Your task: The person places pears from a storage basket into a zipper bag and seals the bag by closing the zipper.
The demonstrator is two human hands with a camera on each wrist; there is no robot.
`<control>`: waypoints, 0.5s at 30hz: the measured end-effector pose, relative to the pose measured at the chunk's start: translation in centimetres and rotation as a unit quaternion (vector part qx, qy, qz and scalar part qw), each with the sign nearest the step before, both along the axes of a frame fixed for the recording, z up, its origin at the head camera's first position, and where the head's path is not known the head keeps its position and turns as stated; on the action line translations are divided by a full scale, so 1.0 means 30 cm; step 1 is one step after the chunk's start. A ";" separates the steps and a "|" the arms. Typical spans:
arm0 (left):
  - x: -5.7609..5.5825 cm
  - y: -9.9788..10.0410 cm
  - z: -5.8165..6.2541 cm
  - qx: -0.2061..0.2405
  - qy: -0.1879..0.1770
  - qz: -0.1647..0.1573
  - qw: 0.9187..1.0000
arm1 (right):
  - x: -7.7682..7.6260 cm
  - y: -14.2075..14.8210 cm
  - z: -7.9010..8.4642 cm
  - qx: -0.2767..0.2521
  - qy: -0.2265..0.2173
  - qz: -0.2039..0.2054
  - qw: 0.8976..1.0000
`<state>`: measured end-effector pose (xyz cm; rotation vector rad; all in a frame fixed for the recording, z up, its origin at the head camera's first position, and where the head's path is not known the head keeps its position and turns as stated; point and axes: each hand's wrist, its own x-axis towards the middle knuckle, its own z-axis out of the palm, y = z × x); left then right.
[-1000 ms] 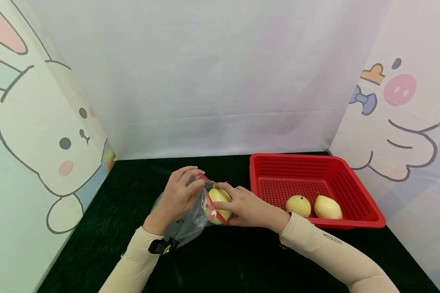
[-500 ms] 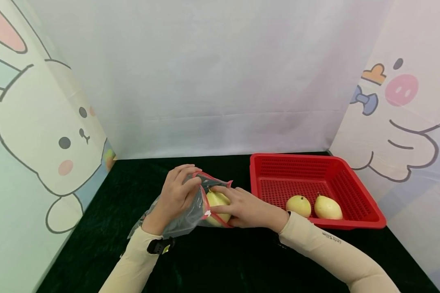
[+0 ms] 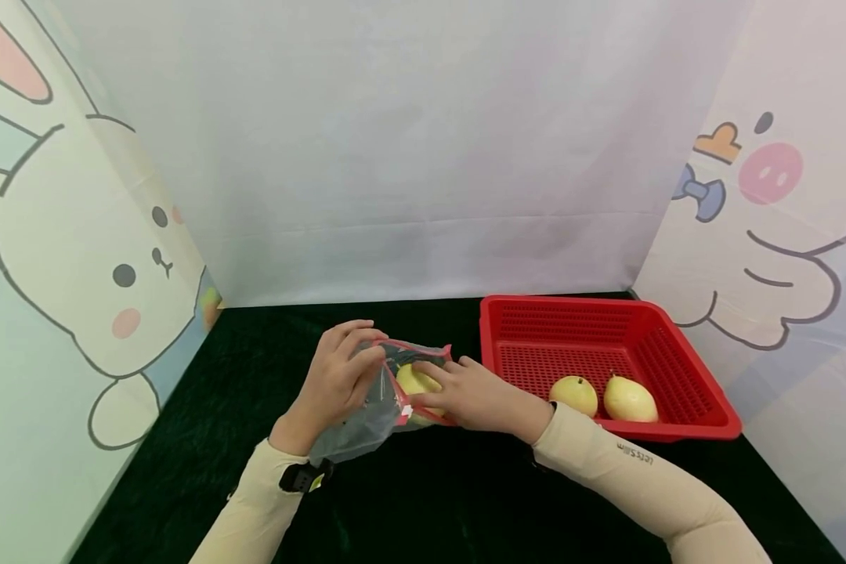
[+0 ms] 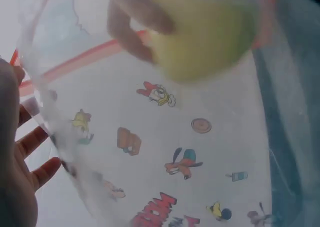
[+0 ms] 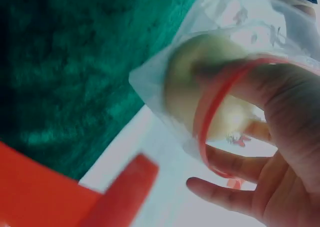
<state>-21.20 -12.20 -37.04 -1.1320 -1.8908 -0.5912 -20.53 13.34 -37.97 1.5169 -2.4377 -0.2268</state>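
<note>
A clear plastic zip bag (image 3: 363,431) with red edging and cartoon prints hangs between the hands. The left hand (image 3: 334,377) holds its mouth on the left; that hand's fingers (image 4: 35,142) show beside the bag's edge in the left wrist view. Reaching into the mouth, the right hand (image 3: 474,395) grips a pale yellow pear (image 3: 409,379). The right wrist view has the thumb and some fingers around this pear (image 5: 182,82), with the red edging looped across them. One finger (image 5: 220,192) stays outside the loop.
A red plastic basket (image 3: 557,304) stands right of the hands. Inside, near its front wall, lie two more pears, a rounder one (image 3: 573,395) and a longer one (image 3: 630,399). Dark green cloth (image 3: 423,501) covers the table, and printed curtains (image 3: 423,157) enclose the back and sides.
The bag's mouth has spread wider, its far red edge now stretching toward the right hand. The left hand and the pear have shifted slightly left. The basket and its pears stay put.
</note>
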 end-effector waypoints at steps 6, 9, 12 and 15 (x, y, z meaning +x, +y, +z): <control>-0.001 -0.002 0.000 0.020 -0.010 -0.012 1.000 | -0.009 0.011 0.018 0.035 0.038 -0.031 0.998; -0.003 -0.002 0.000 0.021 -0.016 -0.017 1.000 | -0.014 0.014 0.021 0.028 0.038 -0.034 0.998; -0.002 -0.004 0.001 0.015 -0.017 -0.015 1.000 | -0.021 0.016 0.021 0.019 0.047 -0.030 0.998; -0.002 -0.006 0.002 0.011 -0.013 -0.017 1.000 | -0.029 0.021 0.018 0.008 0.053 -0.027 0.998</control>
